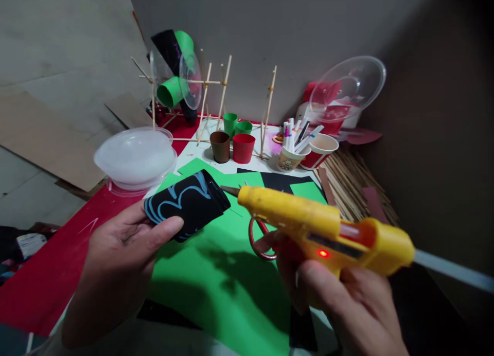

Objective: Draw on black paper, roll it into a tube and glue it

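My left hand (119, 258) grips a rolled tube of black paper with light blue wavy lines (187, 201), thumb on top, holding it level above the green paper sheet (224, 284). My right hand (347, 304) holds a yellow hot glue gun (328, 227) whose red light is lit. The gun's metal nozzle (230, 191) points left and touches or nearly touches the right end of the tube. Red-handled scissors (259, 240) lie on the green sheet under the gun.
A clear plastic lidded bowl (135, 158) sits at left. Behind are brown, red and green small cups (233, 140), a stick frame with a green and black tube (185, 78), paper cups of markers (297, 150), another clear bowl (347, 88), and a bundle of wooden sticks (351, 186).
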The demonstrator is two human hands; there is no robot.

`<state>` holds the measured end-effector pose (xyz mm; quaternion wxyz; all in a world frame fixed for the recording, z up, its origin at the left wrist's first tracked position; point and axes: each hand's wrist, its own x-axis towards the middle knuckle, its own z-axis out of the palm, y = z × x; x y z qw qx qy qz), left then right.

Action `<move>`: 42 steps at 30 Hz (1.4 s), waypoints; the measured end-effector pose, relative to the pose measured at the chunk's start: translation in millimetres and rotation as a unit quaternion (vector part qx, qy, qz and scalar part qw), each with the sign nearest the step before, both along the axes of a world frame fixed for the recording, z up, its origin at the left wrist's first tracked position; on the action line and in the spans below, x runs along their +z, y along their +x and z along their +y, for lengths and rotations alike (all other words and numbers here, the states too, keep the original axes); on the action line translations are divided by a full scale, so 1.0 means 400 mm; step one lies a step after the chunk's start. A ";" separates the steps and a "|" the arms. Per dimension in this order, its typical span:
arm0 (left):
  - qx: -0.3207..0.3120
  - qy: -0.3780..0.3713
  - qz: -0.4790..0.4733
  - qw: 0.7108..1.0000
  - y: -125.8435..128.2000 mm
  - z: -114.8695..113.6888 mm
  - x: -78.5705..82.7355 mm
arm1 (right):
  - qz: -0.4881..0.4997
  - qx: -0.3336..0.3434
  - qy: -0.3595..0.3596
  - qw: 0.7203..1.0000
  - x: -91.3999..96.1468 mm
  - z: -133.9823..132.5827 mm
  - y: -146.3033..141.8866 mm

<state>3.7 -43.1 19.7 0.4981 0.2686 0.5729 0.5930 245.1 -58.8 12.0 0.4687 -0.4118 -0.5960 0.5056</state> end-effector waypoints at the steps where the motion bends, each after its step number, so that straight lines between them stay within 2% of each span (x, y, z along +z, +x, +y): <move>1: -0.013 -0.005 0.001 1.000 -0.003 0.001 -0.001 | 0.046 -0.003 -0.027 0.999 0.007 0.007 -0.002; 3: -0.036 -0.008 -0.010 0.999 -0.009 0.006 -0.003 | 0.155 -0.021 -0.073 0.985 0.018 0.024 -0.007; 5: -0.055 -0.010 -0.043 0.998 -0.014 0.014 -0.005 | 0.231 -0.058 -0.086 0.967 0.023 0.043 -0.009; 8: -0.066 -0.007 -0.105 0.992 -0.017 0.025 -0.005 | 0.275 -0.103 -0.098 0.951 0.014 0.064 -0.007; 11: -0.052 -0.005 -0.130 0.990 -0.017 0.030 -0.005 | 0.286 -0.090 -0.156 0.941 -0.011 0.061 0.002; 15: -0.046 0.025 -0.118 0.992 -0.021 0.031 -0.004 | 0.235 -0.082 -0.217 0.944 -0.052 0.021 0.018; 20: -0.035 0.042 -0.129 0.990 -0.024 0.034 -0.001 | 0.100 -0.050 -0.238 0.965 -0.092 -0.032 0.039; 23: -0.035 0.052 -0.131 0.989 -0.023 0.036 0.000 | 0.057 -0.027 -0.246 0.967 -0.095 -0.047 0.045; 27: -0.047 0.056 -0.132 0.989 -0.016 0.034 0.003 | -0.036 -0.004 -0.236 0.971 -0.070 -0.049 0.051; 29: -0.051 0.057 -0.132 0.988 -0.013 0.033 0.004 | -0.115 -0.006 -0.207 0.971 -0.056 -0.041 0.056; 31: -0.056 0.054 -0.129 0.989 -0.011 0.033 0.004 | -0.230 -0.034 -0.142 0.962 -0.048 -0.026 0.061; 33: -0.066 0.049 -0.125 0.989 -0.010 0.035 0.003 | -0.345 -0.069 -0.072 0.933 -0.044 -0.010 0.064; 35: -0.081 0.047 -0.124 0.988 -0.011 0.036 0.000 | -0.419 -0.099 -0.026 0.902 -0.038 0.003 0.064; 37: -0.094 0.043 -0.121 0.987 -0.011 0.037 -0.002 | -0.460 -0.124 0.001 0.879 -0.024 0.009 0.058; 39: -0.108 0.034 -0.120 0.986 -0.010 0.035 -0.003 | -0.470 -0.139 0.048 0.870 -0.001 0.011 0.043; 40: -0.114 0.027 -0.122 0.986 -0.009 0.033 -0.004 | -0.458 -0.136 0.095 0.873 0.012 0.012 0.031; 42: -0.121 0.010 -0.132 0.984 -0.005 0.029 -0.004 | -0.359 -0.103 0.178 0.910 0.034 0.019 0.001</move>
